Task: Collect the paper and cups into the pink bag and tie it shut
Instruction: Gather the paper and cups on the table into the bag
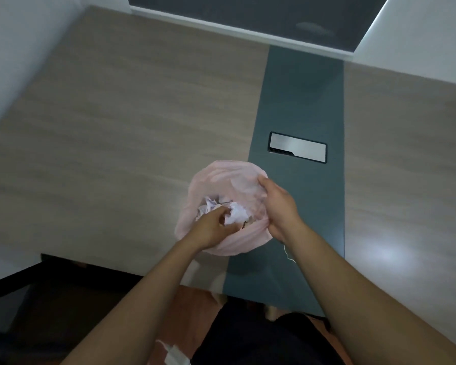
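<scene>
- Wood-grain tabletop [103, 122], pale, fills the left.
- White scraps [173, 355] on the reddish floor, below the table's front edge and between the forearms.
- Left hand [211, 230] reaches down into the bag's mouth, fingers curled and pinching crumpled white paper [237, 213].
- Pink bag [221, 177] stands on the table near the front edge, where the wood meets the grey strip; mouth open upward, thin plastic ballooned round the paper. Cannot tell whether cups lie among the contents.
- Right hand [279, 206] grips the bag's right rim, fingers bent over the plastic.
- Thin pale thread [287, 252] on the table, just beside the right wrist.
- Dark grey strip [300, 96] runs front to back through the tabletop, with a silver rectangular hatch [298, 147] set into it beyond the right hand.
- More wood grain at far right, with a patch of glare.
</scene>
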### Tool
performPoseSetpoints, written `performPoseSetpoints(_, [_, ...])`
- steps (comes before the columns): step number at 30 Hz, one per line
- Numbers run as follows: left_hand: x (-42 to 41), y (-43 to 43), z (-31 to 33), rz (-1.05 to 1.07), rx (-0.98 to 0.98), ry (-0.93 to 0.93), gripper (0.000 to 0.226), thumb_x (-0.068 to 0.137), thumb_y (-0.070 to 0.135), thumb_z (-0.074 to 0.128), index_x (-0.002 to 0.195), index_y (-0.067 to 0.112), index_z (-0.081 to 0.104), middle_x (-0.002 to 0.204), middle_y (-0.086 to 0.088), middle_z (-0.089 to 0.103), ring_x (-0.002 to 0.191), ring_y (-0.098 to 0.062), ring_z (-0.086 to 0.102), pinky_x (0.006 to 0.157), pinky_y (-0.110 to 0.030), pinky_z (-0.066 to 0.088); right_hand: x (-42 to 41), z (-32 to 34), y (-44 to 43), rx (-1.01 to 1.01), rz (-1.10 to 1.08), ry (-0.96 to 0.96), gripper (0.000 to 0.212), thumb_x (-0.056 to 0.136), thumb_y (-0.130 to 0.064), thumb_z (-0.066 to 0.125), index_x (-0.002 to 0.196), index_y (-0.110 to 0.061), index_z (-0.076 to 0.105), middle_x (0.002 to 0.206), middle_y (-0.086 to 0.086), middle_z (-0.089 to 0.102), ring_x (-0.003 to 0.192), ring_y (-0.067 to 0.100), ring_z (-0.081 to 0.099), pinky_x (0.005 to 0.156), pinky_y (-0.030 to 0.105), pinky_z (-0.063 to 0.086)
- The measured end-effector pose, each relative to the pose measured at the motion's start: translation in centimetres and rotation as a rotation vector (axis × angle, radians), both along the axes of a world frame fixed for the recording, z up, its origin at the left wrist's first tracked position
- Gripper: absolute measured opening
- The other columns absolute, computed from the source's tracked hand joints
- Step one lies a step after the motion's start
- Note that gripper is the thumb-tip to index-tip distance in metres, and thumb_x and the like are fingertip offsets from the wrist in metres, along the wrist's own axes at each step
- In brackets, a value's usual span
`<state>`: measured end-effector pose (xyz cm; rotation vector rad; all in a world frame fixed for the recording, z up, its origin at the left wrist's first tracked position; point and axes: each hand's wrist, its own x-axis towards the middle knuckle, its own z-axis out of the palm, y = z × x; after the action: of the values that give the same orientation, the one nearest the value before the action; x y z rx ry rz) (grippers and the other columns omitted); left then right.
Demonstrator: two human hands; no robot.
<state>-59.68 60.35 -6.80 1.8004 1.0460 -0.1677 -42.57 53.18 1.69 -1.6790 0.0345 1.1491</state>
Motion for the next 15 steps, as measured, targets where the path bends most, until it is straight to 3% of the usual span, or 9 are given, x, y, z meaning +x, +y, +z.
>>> performPoseSetpoints(5, [-0.5,-1.9,1.8,0.071,0.0,0.011,0.091,0.094,0.052,0.077,0.168,0.037,0.027,0.132,-0.009,0.072,0.122,-0.031,0.068,0.105,-0.04,0.05,-1.8,2.3,-1.8,0.083,0.081,0.01,0.039,0.091,-0.05,0.076,0.117,-0.023,0.085,0.117,0.005,0.085,0.116,0.033,0.079,0.112,0.059,0.058])
performPoseSetpoints(7, [-1.7,-2.7,2.6,0.182,-0.004,0.003,0.084,0.096,0.052,0.075,0.166,0.04,0.031,0.121,-0.005,0.075,0.109,-0.026,0.072,0.096,-0.039,0.054,-2.3,3.6,-2.4,0.122,0.117,0.015,0.037,0.096,-0.048,0.076,0.119,-0.019,0.084,0.115,0.006,0.085,0.114,0.033,0.08,0.107,0.053,0.062])
performPoseSetpoints(9, [-3.6,-3.6,3.0,0.332,0.031,-0.029,0.06,0.099,0.048,0.071,0.154,0.034,0.049,0.108,-0.001,0.075,0.088,-0.021,0.077,0.083,-0.038,0.059,-2.5,5.3,-3.0,0.174,0.162,0.029,0.031,0.105,-0.041,0.071,0.119,-0.016,0.083,0.11,0.008,0.086,0.108,0.033,0.082,0.099,0.048,0.065])
performPoseSetpoints(11, [-5.8,-4.9,3.3,0.506,0.118,-0.08,0.025,0.099,0.041,0.07,0.121,0.028,0.067,0.099,0.0,0.074,0.074,-0.02,0.077,0.075,-0.041,0.063,-2.8,6.7,-3.5,0.214,0.183,0.029,0.031,0.105,-0.04,0.071,0.119,-0.015,0.082,0.107,0.01,0.086,0.106,0.034,0.082,0.1,0.052,0.065])
performPoseSetpoints(12, [-6.8,-5.6,3.4,0.585,0.174,-0.1,0.014,0.098,0.037,0.072,0.105,0.026,0.067,0.095,0.0,0.073,0.076,-0.023,0.077,0.075,-0.044,0.063,-3.1,7.3,-3.8,0.231,0.191,0.027,0.032,0.104,-0.041,0.072,0.12,-0.015,0.082,0.107,0.01,0.086,0.106,0.035,0.082,0.101,0.054,0.065])
performPoseSetpoints(13, [-7.8,-6.2,3.6,0.654,0.222,-0.107,0.013,0.096,0.034,0.074,0.096,0.025,0.065,0.093,-0.001,0.071,0.082,-0.027,0.075,0.076,-0.044,0.062,-3.4,7.9,-4.0,0.253,0.202,0.031,0.034,0.103,-0.042,0.073,0.121,-0.015,0.081,0.107,0.01,0.086,0.107,0.035,0.082,0.102,0.054,0.064])
performPoseSetpoints(15, [-9.7,-7.1,3.4,0.744,0.301,-0.086,0.026,0.091,0.036,0.082,0.098,0.02,0.062,0.101,-0.004,0.068,0.097,-0.031,0.071,0.08,-0.039,0.056,-4.1,8.6,-4.4,0.286,0.216,0.045,0.037,0.101,-0.044,0.075,0.124,-0.015,0.081,0.109,0.01,0.086,0.108,0.035,0.081,0.1,0.052,0.065])
